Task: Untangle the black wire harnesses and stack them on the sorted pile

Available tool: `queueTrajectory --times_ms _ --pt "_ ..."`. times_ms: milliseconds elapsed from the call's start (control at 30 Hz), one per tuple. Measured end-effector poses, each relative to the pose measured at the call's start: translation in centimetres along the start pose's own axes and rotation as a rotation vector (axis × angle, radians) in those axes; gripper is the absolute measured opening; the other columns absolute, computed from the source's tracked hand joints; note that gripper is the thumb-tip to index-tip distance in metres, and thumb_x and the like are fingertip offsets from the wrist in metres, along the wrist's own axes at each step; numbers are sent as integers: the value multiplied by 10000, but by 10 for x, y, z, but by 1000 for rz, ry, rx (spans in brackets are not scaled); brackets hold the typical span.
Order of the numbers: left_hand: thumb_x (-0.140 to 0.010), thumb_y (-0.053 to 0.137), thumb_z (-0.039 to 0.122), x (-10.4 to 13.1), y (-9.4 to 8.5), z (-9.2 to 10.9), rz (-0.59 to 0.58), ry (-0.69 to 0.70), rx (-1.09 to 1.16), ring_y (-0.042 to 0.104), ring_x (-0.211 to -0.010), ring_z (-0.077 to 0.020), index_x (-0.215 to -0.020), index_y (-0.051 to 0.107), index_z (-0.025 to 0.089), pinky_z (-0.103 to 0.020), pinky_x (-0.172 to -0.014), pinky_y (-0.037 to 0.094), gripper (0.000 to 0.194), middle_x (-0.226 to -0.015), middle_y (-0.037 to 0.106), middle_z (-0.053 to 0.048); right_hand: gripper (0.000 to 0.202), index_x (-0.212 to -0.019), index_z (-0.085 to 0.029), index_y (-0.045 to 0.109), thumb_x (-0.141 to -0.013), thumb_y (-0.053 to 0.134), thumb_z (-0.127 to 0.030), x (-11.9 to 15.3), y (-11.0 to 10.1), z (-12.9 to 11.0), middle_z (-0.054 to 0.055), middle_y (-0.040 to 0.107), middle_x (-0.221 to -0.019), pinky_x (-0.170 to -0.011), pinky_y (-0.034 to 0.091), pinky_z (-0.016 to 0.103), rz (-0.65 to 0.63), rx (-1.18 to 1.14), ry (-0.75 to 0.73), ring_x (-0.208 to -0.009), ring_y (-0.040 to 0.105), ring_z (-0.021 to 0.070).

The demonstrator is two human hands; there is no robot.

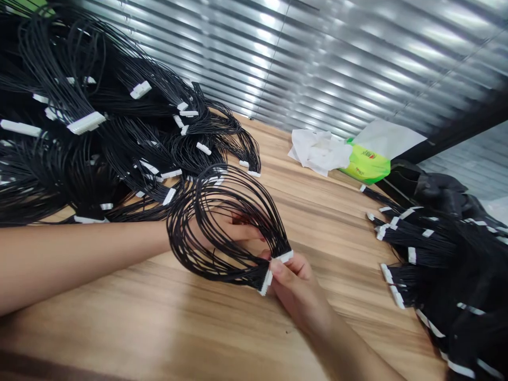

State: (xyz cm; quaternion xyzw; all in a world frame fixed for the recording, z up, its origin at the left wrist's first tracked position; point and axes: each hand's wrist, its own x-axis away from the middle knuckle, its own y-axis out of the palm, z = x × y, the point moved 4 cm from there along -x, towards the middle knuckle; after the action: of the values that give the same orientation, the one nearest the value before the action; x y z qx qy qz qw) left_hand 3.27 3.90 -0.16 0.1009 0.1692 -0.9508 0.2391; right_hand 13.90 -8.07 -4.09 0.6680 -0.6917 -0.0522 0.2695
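Note:
A looped bundle of thin black wires (238,193) is held above the wooden table. Its two white connectors, one (265,281) pointing down and one (286,256) to the right, meet at a corner. My right hand (296,280) pinches them there between thumb and fingers. Behind and through the loop reaches my left hand (234,227), its fingers bent near the wires by the connectors. Wires cover part of that hand, and whether it grips any of them is hidden.
A large pile of black wire harnesses (130,121) with white connectors fills the upper left. More harnesses (444,254) lie at the right. Crumpled white tissue (317,151) and a green packet (367,161) sit on the table (190,328) before a corrugated metal wall (317,63).

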Motion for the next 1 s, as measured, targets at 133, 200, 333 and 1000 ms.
queueTrajectory --times_ms 133,200,333,1000 --pt "-882 573 240 -2 -6 -12 70 -35 114 647 -794 -92 -854 641 154 -152 -698 524 114 -822 695 22 244 -783 -236 776 -727 761 -473 1 1 -1 -11 665 -618 -593 451 243 54 29 -38 -554 533 102" --pt "-871 595 269 -3 -8 -14 74 -75 157 631 -805 -94 -788 643 141 -149 -715 511 160 -749 674 19 228 -783 -241 781 -717 775 -459 2 4 -3 -22 641 -593 -569 443 217 75 45 -57 -538 513 86" --pt "-830 647 255 -1 -4 -15 24 -164 243 611 -795 -89 -783 664 121 -145 -726 492 143 -777 676 7 208 -784 -250 784 -733 766 -451 3 9 -7 -28 613 -572 -563 430 198 81 75 -79 -541 508 78" --pt "-754 679 209 3 20 -16 -106 -307 627 621 -657 -126 -762 708 82 -203 -629 538 131 -684 654 -38 239 -690 -222 760 -741 755 -456 3 7 -6 -26 585 -548 -561 409 206 95 127 -94 -542 495 81"
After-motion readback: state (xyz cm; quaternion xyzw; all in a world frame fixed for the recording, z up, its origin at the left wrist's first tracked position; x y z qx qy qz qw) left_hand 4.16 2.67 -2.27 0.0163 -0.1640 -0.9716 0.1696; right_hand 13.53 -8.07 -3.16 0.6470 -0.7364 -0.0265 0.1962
